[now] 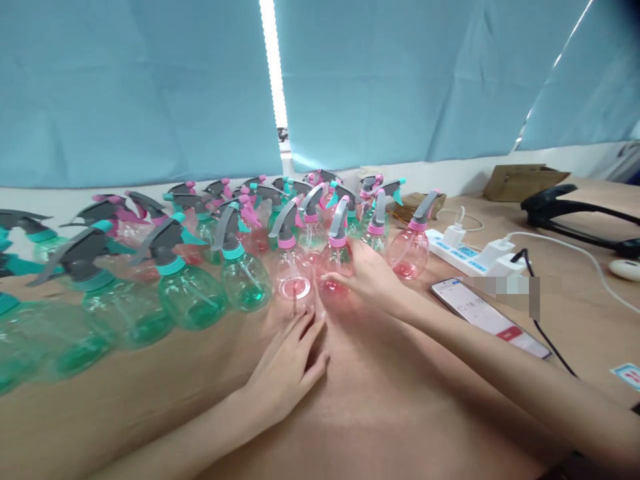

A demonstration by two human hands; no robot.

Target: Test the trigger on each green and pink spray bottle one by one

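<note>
Several small spray bottles with grey triggers stand in rows on a brown table (380, 407); green ones (193, 290) to the left, pink ones (410, 250) in the middle and right. My right hand (367, 273) reaches forward, its fingers wrapped round the body of a pink spray bottle (334, 263) that stands on the table. My left hand (290, 363) lies flat on the table with fingers stretched out, just in front of a clear pink bottle (294, 273), holding nothing.
A smartphone (487, 317) lies to the right of my right arm. Behind it a white power strip (467, 257) with plugs and cables. A black device (560, 203) and a brown cardboard box (523, 180) sit at the back right. Blue curtains hang behind.
</note>
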